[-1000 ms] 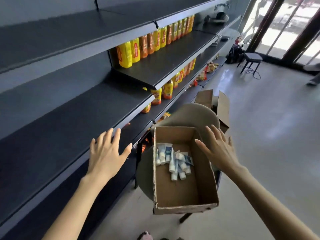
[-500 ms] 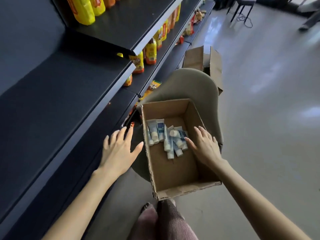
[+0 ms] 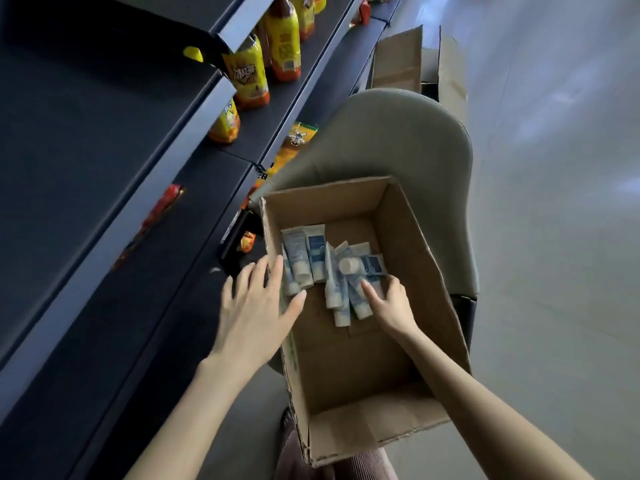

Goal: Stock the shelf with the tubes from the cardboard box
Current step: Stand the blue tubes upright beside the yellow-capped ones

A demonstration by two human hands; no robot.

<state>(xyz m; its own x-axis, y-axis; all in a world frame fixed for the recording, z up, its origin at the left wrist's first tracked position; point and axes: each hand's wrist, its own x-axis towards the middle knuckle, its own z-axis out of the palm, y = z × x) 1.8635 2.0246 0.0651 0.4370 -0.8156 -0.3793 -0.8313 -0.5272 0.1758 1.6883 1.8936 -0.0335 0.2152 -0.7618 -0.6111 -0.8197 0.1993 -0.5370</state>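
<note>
The person's right fingers are bent down onto a loose heap of small white and blue tubes, the forefinger stretched along one tube and the others curled over its neighbours. Whether they actually grip a tube cannot be told. The right hand is deep inside an open cardboard box, its bare forearm crossing the box's near right corner. The left fingers are straight and spread, held over the box's left wall, with the thumb reaching inside just beside the nearest tubes. The left hand holds nothing. All the tubes lie in the far half of the box floor, most lying flat, a few stacked across each other, one turned cap upward. The box rests on the seat of a grey-green chair with a curved back. Just left of the chair runs a dark shelf in several tiers, its widest board bare. Yellow bottles stand on a tier farther along, and a yellow snack bag lies on a lower tier. Behind the chair a second box stands open on the pale floor.
</note>
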